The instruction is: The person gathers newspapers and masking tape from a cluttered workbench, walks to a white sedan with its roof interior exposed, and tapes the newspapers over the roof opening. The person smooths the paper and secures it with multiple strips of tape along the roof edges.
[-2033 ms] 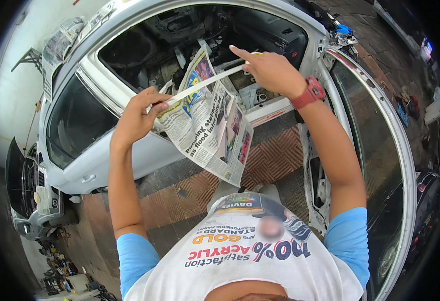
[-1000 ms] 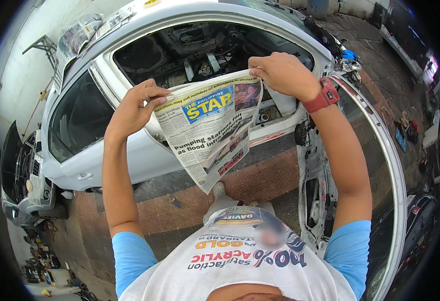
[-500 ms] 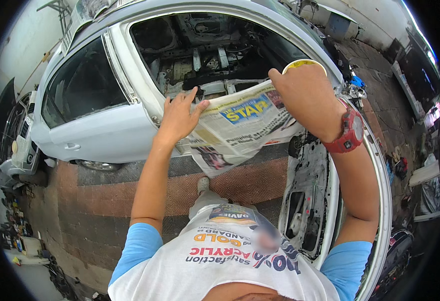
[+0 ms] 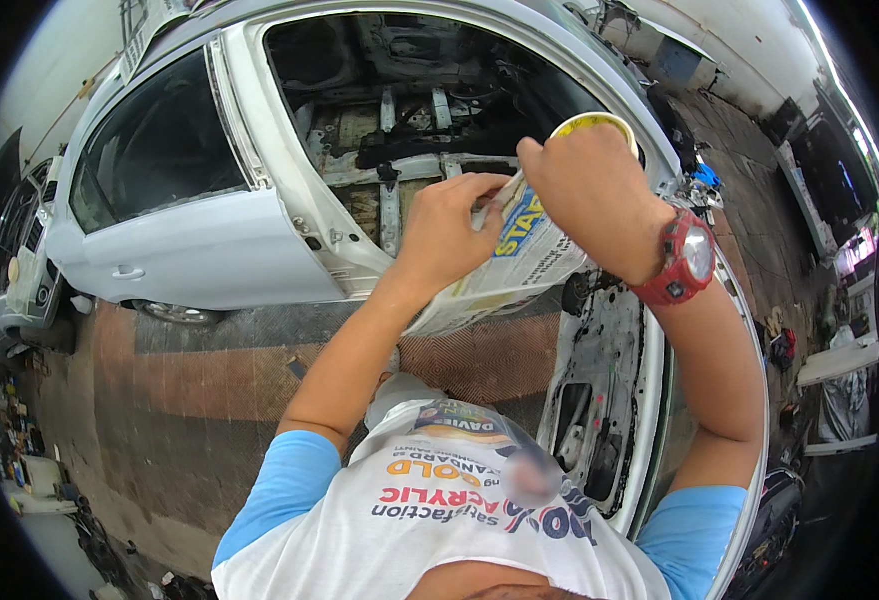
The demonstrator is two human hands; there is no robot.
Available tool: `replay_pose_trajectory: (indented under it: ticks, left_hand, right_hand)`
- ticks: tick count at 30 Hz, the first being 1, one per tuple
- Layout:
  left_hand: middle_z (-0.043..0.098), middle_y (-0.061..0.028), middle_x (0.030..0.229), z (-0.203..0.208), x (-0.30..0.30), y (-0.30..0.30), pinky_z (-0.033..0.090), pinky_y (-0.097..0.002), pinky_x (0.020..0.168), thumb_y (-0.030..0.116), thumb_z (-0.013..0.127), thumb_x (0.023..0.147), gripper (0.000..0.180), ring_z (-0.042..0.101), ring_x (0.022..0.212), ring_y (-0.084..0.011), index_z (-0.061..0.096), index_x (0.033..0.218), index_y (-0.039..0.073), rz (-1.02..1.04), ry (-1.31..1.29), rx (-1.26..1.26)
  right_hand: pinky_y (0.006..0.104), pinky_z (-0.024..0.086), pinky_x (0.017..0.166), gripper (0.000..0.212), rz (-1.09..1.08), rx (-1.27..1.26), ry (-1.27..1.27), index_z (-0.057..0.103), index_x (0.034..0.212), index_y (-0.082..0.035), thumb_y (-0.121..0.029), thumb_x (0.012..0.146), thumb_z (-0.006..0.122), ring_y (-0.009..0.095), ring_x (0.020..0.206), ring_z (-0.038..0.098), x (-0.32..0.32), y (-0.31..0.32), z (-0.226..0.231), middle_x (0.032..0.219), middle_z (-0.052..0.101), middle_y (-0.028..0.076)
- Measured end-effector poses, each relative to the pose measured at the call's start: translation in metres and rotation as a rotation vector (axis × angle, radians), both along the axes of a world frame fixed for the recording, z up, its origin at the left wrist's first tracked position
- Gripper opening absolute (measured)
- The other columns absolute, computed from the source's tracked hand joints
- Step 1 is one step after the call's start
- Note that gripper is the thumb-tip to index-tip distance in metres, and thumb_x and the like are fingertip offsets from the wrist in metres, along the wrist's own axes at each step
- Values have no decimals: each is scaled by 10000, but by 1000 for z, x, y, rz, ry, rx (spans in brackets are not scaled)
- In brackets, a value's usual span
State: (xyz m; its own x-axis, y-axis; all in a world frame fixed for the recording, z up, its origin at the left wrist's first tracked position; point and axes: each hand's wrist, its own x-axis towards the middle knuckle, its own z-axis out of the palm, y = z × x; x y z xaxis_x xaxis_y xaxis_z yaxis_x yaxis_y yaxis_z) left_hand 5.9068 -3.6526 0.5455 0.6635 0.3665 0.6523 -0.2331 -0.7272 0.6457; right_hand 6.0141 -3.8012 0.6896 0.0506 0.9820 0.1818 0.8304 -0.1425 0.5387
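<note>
A printed newspaper sheet [image 4: 529,262] hangs in front of the car's open front doorway, its top edge between my two hands. My left hand [image 4: 454,228] is closed on that top edge, thumb and fingers pinching it near the middle. Behind my right hand [image 4: 594,200] shows a round roll of tape [image 4: 599,122] with a yellow inner ring; the fingers are wrapped round it and mostly hidden. The right hand also covers the upper right corner of the sheet. A red watch [image 4: 681,258] is on my right wrist.
The pale grey car [image 4: 184,245] stands ahead, its cabin stripped to bare metal. An open front door [image 4: 604,400] with exposed inner panel stands close at my right. Another car [image 4: 29,250] is at far left. Mats [image 4: 219,385] cover the floor; parts lie along the right wall.
My left hand has moved right along the newspaper toward my right hand and now pinches its edge. The sheet looks narrower and more folded. The right hand shifted slightly left.
</note>
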Motion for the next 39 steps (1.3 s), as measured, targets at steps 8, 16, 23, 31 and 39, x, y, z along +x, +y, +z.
replay_pose_trajectory:
  ticks: [8,16,23,31,39]
  left_hand:
    - [822,-160,1028,15,10,-13,617,-361,902,49,847,927,296,804,936,-255,798,1206,-36,26,-85,-90]
    - [839,-148,1061,24,3,13,604,-359,858,18,813,955,278,807,927,-214,829,1233,27,-6,71,-31]
    - [851,-158,1092,22,-3,17,578,-331,832,72,797,999,239,808,937,-218,840,1231,31,-71,248,-40]
    - [828,-155,1038,-25,-10,31,567,-381,850,123,833,972,209,765,901,-252,837,1146,7,-207,333,-233]
    - [807,-161,990,-75,-44,11,574,-382,858,118,813,997,167,768,906,-307,844,1116,6,-74,517,-273]
  right_hand:
    - [386,627,743,201,3,22,64,769,1022,-27,-102,844,826,288,826,827,17,-1,-14,849,807,123]
    - [462,581,719,356,-52,62,220,717,1329,-37,-234,1033,728,322,766,777,20,-12,-18,798,765,109]
    - [480,578,736,346,55,91,362,748,1369,-139,-280,1054,720,347,869,779,43,-15,-35,890,790,148]
    - [475,610,697,145,57,140,463,788,1063,-93,-207,1003,721,337,757,790,41,-19,-84,783,763,149]
    - [264,479,543,352,-390,1312,2106,739,1411,-22,-220,1141,632,82,560,582,75,-88,-269,686,665,47]
